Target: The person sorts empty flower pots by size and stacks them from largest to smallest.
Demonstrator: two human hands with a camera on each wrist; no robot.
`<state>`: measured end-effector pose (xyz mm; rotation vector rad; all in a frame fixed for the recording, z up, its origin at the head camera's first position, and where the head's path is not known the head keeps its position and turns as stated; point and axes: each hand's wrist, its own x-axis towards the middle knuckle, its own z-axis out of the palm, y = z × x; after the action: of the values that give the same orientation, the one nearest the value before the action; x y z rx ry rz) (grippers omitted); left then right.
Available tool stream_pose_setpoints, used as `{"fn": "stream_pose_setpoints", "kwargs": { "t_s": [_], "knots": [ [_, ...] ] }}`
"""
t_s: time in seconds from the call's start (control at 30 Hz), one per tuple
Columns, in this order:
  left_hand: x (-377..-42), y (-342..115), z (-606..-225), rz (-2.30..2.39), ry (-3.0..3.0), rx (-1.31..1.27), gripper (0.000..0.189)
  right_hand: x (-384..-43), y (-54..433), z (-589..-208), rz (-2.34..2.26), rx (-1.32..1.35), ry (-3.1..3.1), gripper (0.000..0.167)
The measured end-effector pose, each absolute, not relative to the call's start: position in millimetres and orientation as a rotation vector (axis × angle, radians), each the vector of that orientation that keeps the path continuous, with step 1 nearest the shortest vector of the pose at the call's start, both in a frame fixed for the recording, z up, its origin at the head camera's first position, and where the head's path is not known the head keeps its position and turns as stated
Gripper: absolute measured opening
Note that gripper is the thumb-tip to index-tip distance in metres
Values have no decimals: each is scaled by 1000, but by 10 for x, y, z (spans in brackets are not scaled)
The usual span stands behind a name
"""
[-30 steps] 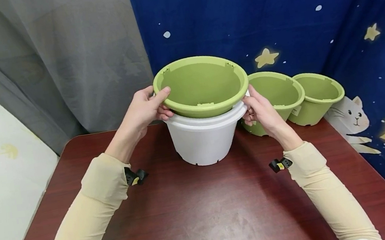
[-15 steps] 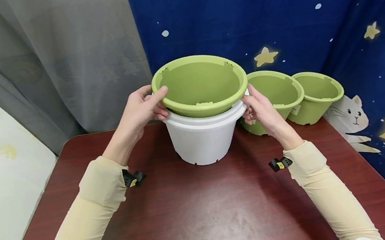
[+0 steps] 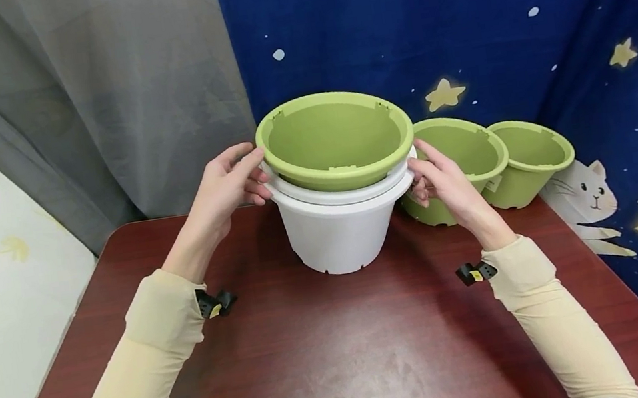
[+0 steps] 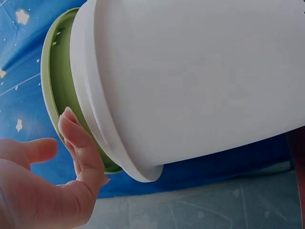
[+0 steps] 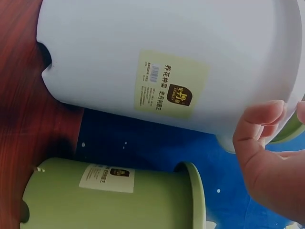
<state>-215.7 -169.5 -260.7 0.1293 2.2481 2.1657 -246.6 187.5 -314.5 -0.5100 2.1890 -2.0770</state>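
A green plastic flowerpot (image 3: 341, 135) sits nested in the top of a white flowerpot (image 3: 339, 237), whose stepped white rim shows below the green one. The white pot stands upright on the table. My left hand (image 3: 223, 188) is at the left side of the green rim, thumb and fingers spread apart; in the left wrist view its fingertips overlap the green pot's edge, and contact is hard to tell. On the other side, my right hand (image 3: 446, 182) has loosely bent fingers beside the white rim, holding nothing. The right wrist view shows a printed label (image 5: 171, 83) on the white pot.
Two more green flowerpots stand to the right: a nearer one (image 3: 463, 146) close behind my right hand and a farther one (image 3: 530, 144). Behind the reddish-brown table (image 3: 340, 357) hang a grey curtain (image 3: 158, 79) and a blue starry curtain (image 3: 344, 21).
My left thumb has come off the green rim, and the left hand has drawn slightly outward. The right fingers have loosened from the rim. The green pot stays in the white pot.
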Motion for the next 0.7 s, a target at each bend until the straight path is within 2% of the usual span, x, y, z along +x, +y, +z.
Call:
{"fn": "stream_pose_setpoints", "kwargs": {
  "t_s": [0.5,0.7],
  "knots": [
    [-2146,-1718,-2782,2203,2256,200,68,-2391,2029,-3052,-2000,-424,2310,64],
    [-2175,-1721,-2832,2198,2283,351,65,-2365,2138,-2987,-2004,-433,2342,64]
  ]
}}
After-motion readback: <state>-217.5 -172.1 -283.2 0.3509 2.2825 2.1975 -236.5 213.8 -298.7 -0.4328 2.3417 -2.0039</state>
